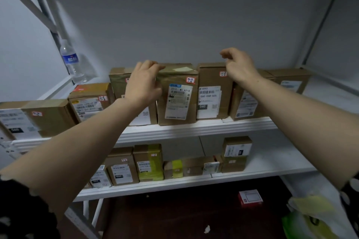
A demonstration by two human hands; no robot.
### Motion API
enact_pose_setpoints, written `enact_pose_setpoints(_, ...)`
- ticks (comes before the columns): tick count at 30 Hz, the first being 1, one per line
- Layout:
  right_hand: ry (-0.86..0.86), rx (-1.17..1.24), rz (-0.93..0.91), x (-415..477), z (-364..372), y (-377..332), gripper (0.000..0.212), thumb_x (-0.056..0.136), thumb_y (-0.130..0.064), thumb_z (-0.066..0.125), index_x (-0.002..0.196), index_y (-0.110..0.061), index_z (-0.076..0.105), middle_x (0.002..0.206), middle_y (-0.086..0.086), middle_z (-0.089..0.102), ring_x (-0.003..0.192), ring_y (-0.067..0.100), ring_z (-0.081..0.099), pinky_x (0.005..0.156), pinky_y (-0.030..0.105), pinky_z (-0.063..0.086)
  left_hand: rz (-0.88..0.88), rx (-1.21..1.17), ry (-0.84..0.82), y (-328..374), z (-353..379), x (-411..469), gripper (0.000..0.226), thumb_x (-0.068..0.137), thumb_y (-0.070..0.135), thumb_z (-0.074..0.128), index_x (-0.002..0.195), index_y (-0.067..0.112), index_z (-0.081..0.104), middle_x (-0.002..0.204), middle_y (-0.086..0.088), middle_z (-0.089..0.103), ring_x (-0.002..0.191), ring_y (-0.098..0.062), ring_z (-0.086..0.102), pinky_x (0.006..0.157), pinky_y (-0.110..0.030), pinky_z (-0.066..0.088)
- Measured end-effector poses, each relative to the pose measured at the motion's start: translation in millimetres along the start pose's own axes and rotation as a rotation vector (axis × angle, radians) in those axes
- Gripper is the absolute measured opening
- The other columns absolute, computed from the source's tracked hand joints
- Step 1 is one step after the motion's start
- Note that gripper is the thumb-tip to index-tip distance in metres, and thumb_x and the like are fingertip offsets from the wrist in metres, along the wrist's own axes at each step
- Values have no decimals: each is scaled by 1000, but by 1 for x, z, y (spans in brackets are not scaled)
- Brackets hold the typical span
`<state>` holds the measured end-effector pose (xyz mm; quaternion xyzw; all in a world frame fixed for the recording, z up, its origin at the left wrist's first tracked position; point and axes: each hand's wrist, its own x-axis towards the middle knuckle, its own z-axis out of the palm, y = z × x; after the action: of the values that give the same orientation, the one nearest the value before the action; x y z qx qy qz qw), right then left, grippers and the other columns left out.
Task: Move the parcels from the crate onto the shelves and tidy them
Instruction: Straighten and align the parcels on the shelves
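A row of brown cardboard parcels stands upright on the upper white shelf. My left hand holds the top left corner of the middle parcel, which is marked 3-2-4; my fingers lie over its top edge and my thumb is on its front. My right hand hovers at the top right corner of the neighbouring parcel, fingers loosely curled and holding nothing. More parcels stand to the left and to the right. The crate is not in view.
A water bottle stands at the shelf's back left corner. The lower shelf carries several smaller parcels. On the dark floor lie a red and white box and a green and white plastic bag.
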<state>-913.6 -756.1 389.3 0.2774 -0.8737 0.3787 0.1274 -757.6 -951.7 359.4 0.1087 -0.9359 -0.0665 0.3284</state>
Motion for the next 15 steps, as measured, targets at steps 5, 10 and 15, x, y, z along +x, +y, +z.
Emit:
enact_pose_setpoints(5, 26, -4, 28, -8, -19, 28, 49, 91, 6, 39, 135, -13, 50, 141, 5, 48, 132, 21, 42, 112, 33, 32, 48, 38, -25, 27, 16, 6, 46, 84, 9, 61, 131, 12, 56, 131, -6, 56, 122, -26, 43, 97, -34, 37)
enact_pose_setpoints(10, 58, -43, 69, -17, -45, 65, 51, 91, 7, 40, 137, -14, 47, 144, 6, 44, 132, 22, 42, 106, 32, 35, 77, 1, -77, 63, 33, 15, 49, 86, 1, 51, 133, 13, 54, 138, -5, 52, 131, -26, 37, 106, -34, 31)
enact_pose_setpoints(15, 38, -50, 82, -23, -66, 102, 42, 96, -1, 45, 136, -10, 48, 140, 8, 49, 130, 24, 45, 106, 30, 35, 65, -46, -137, 102, 51, 27, 54, 88, 2, 50, 140, 16, 46, 145, -6, 45, 135, -25, 36, 109, -33, 30)
